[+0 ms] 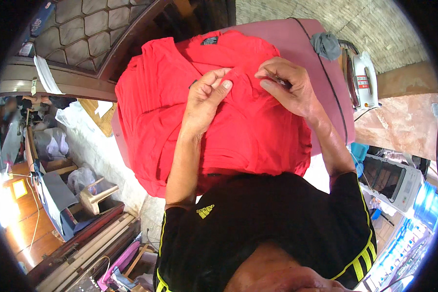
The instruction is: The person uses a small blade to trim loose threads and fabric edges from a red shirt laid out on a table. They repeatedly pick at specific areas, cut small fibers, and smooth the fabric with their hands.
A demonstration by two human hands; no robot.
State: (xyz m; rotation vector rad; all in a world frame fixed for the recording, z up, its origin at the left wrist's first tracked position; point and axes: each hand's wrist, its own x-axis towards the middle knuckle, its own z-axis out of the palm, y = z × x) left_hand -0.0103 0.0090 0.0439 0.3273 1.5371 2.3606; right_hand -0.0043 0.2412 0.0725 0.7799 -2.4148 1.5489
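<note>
A red garment [228, 141], soft and rumpled, lies spread over a mauve padded board [297, 34]. A dark label [209, 41] shows near its far edge. My left hand [207, 100] is closed over the middle of the garment, thumb against curled fingers, pinching a bit of the red cloth. To its right, my right hand [289, 85] is closed too, with thumb and fingertips drawn together just above the cloth. Something small and dark with a pale spot shows inside the right hand; its kind is hidden by the fingers.
An upright white iron [366, 80] stands at the board's right, near a crumpled grey cloth [325, 46] and a black cord [328, 82]. A wooden frame with metal lattice [87, 29] is at the far left. A wooden stool [95, 197] and bags crowd the left floor.
</note>
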